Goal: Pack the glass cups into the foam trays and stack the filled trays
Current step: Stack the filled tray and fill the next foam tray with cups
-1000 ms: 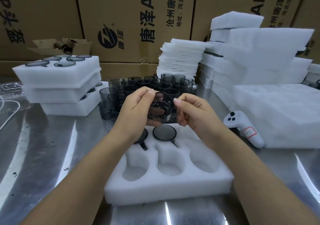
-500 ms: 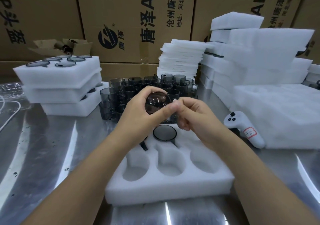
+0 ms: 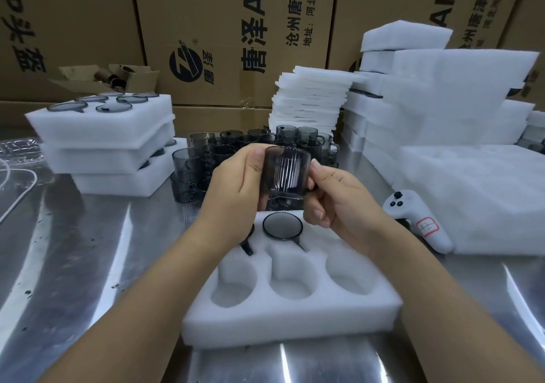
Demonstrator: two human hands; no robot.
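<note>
Smoky grey glass cup (image 3: 284, 176) is up in the air, held between both hands above the 12 o'clock edge of the foam tray (image 3: 289, 326), touching no pocket. Left hand (image 3: 236, 188) is wrapped round the cup's 9 o'clock side, thumb and fingers curled on the wall; right hand (image 3: 336, 200) pinches the 3 o'clock side, where the handle probably is, though it's hidden. My read on handling: glass is rigid, light, slick and chippable, so hold the wall firmly with the fingers spread or take the handle, and lower it straight in, since foam gives but the rim won't. The tray has two rows of three pockets. The near row at 6 o'clock is all empty. In the far row the middle pocket holds a cup (image 3: 282, 225) mouth up, and the left pocket holds another one (image 3: 247, 245), mostly under the left wrist. The far right pocket is behind the right hand, can't tell. Loose cups (image 3: 206, 158) are crowded on the steel table (image 3: 88, 250) at 12 o'clock past the tray. A stack of filled trays (image 3: 103, 146) sits at 10 o'clock with cups showing in the top one. More foam (image 3: 457, 102) is piled at 2 o'clock, and a white controller (image 3: 418, 223) lies at 3 o'clock.
</note>
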